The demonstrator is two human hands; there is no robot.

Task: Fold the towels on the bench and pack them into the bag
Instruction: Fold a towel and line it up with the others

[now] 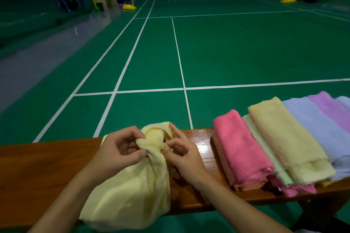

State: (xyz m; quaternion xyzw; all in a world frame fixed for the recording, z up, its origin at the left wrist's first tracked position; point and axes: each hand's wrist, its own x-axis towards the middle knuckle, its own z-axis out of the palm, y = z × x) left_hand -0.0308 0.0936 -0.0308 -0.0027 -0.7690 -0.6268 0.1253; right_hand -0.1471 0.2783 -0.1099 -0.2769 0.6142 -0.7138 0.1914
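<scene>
Yellow towel bunches on the table, pinched by left hand and right hand fingers; folded towels lie alongside.

Dim, cool indoor light overall, darkest toward the upper left corner and far background. Pale sheen across the grey floor strip at left. Small white glare patch on the varnished bench near its far edge. Soft, weak shadows only. Strong wide-angle bending of the court lines toward the edges. Slightly smeared, soft detail throughout, worst in the distance.
</scene>
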